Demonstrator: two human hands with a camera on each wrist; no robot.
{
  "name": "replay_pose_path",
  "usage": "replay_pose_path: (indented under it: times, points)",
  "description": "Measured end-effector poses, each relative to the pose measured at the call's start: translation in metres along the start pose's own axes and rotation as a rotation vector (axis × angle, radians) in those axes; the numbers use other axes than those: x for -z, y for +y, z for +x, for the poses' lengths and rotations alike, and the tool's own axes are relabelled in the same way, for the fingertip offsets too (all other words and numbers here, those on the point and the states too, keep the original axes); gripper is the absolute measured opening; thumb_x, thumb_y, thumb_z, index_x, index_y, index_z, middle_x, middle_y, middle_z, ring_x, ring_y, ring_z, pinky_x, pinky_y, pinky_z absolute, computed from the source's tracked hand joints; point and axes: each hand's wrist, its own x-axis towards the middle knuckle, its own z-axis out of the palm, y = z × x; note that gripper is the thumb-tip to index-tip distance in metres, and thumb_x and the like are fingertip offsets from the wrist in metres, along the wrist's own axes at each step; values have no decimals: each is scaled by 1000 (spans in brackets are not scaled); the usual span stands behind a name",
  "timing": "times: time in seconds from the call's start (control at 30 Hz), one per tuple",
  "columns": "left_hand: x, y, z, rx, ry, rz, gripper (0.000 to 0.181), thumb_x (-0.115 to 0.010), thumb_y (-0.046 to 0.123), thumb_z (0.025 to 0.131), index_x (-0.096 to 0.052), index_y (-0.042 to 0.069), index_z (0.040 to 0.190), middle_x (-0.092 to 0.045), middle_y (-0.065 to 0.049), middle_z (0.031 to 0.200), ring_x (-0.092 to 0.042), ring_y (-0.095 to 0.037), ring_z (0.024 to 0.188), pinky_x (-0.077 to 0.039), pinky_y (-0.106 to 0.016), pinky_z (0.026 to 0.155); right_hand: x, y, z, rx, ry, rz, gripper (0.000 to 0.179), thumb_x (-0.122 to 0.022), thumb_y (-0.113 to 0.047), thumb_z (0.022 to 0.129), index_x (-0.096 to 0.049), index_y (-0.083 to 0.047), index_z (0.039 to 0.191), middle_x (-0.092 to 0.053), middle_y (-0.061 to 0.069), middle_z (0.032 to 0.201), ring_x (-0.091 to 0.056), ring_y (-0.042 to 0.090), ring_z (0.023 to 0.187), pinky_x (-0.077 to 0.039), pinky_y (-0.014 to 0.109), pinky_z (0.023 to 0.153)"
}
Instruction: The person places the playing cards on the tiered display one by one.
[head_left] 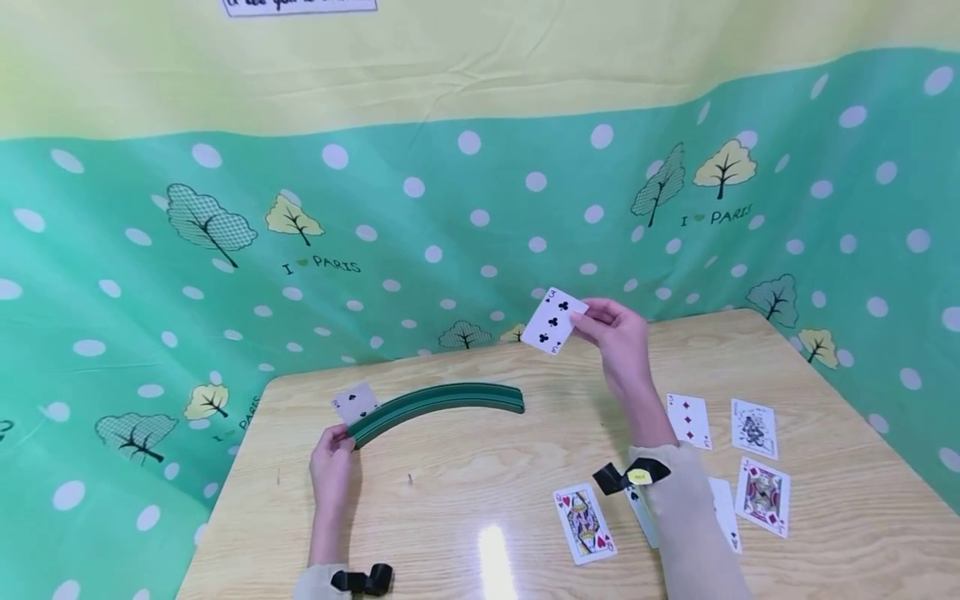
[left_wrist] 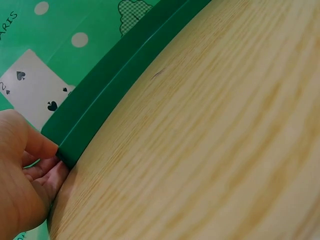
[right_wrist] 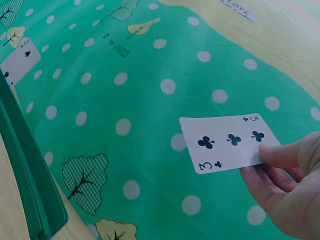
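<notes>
A curved green card holder lies across the back of the wooden table. My left hand grips its left end, the thumb on top in the left wrist view. Standing in the holder's slot near that end is a two of spades, its lower part hidden by the rim. My right hand pinches a three of clubs by one edge between thumb and fingers. This card is held up in the air, face towards me, to the right of the holder and above the table.
Face-up on the table's right side lie a queen of hearts, a three of diamonds, a joker and a jack of diamonds. My right sleeve partly covers two more cards. A green dotted curtain hangs behind the table.
</notes>
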Motion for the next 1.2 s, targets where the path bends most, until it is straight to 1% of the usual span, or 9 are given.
replay_pose_path:
  times: [0.2, 0.37, 0.5, 0.63, 0.73, 0.83, 0.97, 1.07, 1.2]
  points:
    - [0, 0, 0, -6, -7, 5, 39, -43, 3, 104, -49, -11, 139, -51, -31, 140, -48, -33, 126, -38, -18, 91, -18, 1, -1, 7, -13, 3, 19, -73, 11, 89, -70, 3, 106, -71, 2, 86, -71, 15, 82, -60, 31, 80]
    - [1, 0, 0, -23, 6, 9, 37, -44, 1, 103, -51, -12, 136, -52, -31, 136, -49, -34, 123, -39, -14, 86, -31, 4, -4, 18, -66, -38, 25, -73, 10, 90, -69, 9, 114, -70, 3, 87, -71, 15, 83, -60, 33, 81]
    - [2, 0, 0, -18, 8, 15, 37, -42, 1, 103, -51, -12, 137, -53, -30, 136, -49, -34, 123, -38, -19, 89, -41, 6, -8, 36, -113, -84, 31, -73, 10, 90, -70, 10, 120, -68, 7, 87, -70, 16, 83, -61, 33, 80]
    - [1, 0, 1, -9, 9, 7, 38, -42, 1, 102, -51, -11, 137, -52, -30, 136, -48, -34, 124, -38, -25, 94, -49, 6, -11, 36, -133, -147, 33, -73, 8, 91, -71, 5, 123, -68, 11, 93, -70, 17, 85, -60, 33, 82]
    - [0, 0, 2, -8, 14, 7, 37, -43, -1, 101, -51, -12, 136, -53, -31, 136, -49, -35, 124, -39, -27, 95, -54, 6, -14, 43, -137, -214, 32, -73, 5, 91, -72, 1, 123, -68, 13, 97, -67, 17, 85, -60, 35, 84]
    - [-1, 0, 2, -6, 16, 12, 38, -43, -1, 101, -51, -12, 137, -53, -32, 136, -49, -36, 124, -39, -27, 95, -60, 6, -17, 70, -145, -252, 32, -72, 5, 92, -72, 0, 124, -67, 13, 98, -63, 18, 86, -59, 31, 81]
    - [-1, 0, 2, -3, 18, 6, 38, -43, -1, 101, -52, -11, 137, -53, -32, 136, -50, -36, 124, -40, -29, 96, -69, 5, -21, 121, -176, -267, 32, -70, 6, 93, -72, 2, 125, -65, 15, 98, -61, 20, 87, -55, 21, 74]
    - [-1, 0, 2, -5, 17, 9, 38, -44, -1, 101, -52, -11, 137, -54, -32, 135, -51, -37, 124, -40, -31, 97, -76, 6, -24, 143, -205, -283, 30, -69, 7, 93, -72, 3, 123, -66, 17, 98, -61, 21, 86, -54, 18, 72]
    - [0, 0, 3, -15, 21, 25, 38, -43, -1, 101, -52, -11, 136, -54, -31, 134, -52, -37, 123, -40, -27, 94, -86, 8, -29, 146, -241, -316, 29, -69, 7, 94, -73, 2, 122, -68, 18, 99, -61, 20, 86, -54, 20, 71]
